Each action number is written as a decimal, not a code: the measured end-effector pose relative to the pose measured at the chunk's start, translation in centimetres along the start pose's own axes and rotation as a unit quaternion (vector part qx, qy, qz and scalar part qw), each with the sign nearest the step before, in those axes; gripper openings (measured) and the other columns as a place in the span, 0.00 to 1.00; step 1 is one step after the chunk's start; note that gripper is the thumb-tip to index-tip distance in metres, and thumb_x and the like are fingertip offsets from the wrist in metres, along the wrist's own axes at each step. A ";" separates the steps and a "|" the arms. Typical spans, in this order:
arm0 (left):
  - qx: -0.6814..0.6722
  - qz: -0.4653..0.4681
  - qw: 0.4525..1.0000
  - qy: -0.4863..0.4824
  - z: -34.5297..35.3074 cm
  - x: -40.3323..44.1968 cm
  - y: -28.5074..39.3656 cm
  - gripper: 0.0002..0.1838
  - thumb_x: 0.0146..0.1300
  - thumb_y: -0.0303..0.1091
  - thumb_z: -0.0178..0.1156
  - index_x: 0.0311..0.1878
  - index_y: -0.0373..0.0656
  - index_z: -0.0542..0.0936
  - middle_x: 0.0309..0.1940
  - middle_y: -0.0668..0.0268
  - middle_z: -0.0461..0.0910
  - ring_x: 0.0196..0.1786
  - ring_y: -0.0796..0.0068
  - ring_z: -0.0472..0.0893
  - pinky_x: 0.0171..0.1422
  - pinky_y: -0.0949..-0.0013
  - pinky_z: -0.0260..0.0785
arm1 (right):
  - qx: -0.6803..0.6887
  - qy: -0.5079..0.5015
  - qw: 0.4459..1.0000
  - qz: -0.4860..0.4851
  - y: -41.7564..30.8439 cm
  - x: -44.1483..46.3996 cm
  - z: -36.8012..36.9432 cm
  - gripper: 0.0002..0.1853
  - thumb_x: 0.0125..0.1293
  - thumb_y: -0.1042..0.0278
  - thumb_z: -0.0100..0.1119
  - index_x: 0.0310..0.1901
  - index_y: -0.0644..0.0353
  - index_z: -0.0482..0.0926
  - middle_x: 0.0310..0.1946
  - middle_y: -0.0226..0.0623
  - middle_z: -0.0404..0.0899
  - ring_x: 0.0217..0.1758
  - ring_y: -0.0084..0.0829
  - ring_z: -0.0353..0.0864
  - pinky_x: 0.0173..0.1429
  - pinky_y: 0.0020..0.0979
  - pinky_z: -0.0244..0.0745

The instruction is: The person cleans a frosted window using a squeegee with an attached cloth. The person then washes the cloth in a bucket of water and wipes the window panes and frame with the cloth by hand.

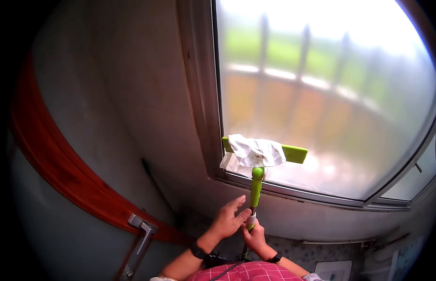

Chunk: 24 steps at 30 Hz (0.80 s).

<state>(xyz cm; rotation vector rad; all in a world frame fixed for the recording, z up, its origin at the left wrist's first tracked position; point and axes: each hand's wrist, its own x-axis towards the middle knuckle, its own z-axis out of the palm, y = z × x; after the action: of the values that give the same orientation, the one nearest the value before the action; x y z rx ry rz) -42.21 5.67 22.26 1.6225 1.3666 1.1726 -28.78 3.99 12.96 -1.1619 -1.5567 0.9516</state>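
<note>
A green flat mop (pixel 256 189) stands upright in front of the frosted window pane. Its long flat head (pixel 295 153) lies across the lower left part of the glass. Draped over the middle of that head is a white cloth (pixel 267 153), and part of it hangs below on the left. My right hand (pixel 256 238) is wrapped round the pole just under its white collar. My left hand (pixel 226 221) is beside the pole with its fingers stretched out, palm towards it; whether it touches the pole I cannot tell.
A metal window frame (pixel 293 193) borders the pane. To the left is a door with a reddish wooden edge (pixel 72 171) and a metal handle (pixel 144 229). Bars show blurred behind the glass. A white basin-like fixture (pixel 334 269) is at the lower right.
</note>
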 end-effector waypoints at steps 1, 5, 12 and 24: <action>0.028 0.029 0.999 -0.023 0.9 -0.4 -1.4 0.29 0.62 0.44 0.59 0.61 0.36 0.66 0.54 0.52 0.74 0.56 0.63 0.75 0.58 0.64 0.67 | -0.009 0.001 1.000 0.001 -0.4 -0.4 0.4 0.11 0.59 0.65 0.59 0.36 0.62 0.70 0.24 0.50 0.76 0.30 0.55 0.77 0.32 0.43 0.72; -0.013 -0.012 1.000 0.005 3.2 -1.1 -1.5 0.21 0.66 0.47 0.53 0.49 0.37 0.71 0.35 0.58 0.79 0.41 0.64 0.81 0.45 0.66 0.72 | -0.011 -0.017 1.000 -0.007 -2.0 -0.5 1.8 0.21 0.58 0.67 0.57 0.52 0.63 0.68 0.35 0.54 0.78 0.39 0.53 0.80 0.42 0.41 0.75; -0.014 0.067 0.998 -0.008 1.2 0.4 -2.1 0.17 0.67 0.47 0.50 0.35 0.41 0.71 0.21 0.61 0.77 0.26 0.65 0.82 0.30 0.66 0.71 | -0.055 0.034 0.998 -0.024 -2.7 -0.3 4.8 0.25 0.56 0.68 0.59 0.55 0.67 0.66 0.36 0.55 0.78 0.39 0.55 0.79 0.42 0.42 0.75; -0.076 0.278 0.957 0.036 -6.0 13.5 19.7 0.16 0.66 0.42 0.50 0.30 0.39 0.69 0.16 0.54 0.73 0.25 0.48 0.77 0.28 0.56 0.67 | -0.098 0.157 0.965 -0.185 -22.4 14.7 -1.9 0.10 0.55 0.70 0.58 0.38 0.65 0.77 0.29 0.49 0.80 0.36 0.48 0.81 0.38 0.38 0.74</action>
<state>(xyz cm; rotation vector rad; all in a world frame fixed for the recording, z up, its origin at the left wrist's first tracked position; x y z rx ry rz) -40.67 14.81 45.11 1.9258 0.8464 1.6269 -33.85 12.73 37.89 -1.0448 -1.5559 0.3536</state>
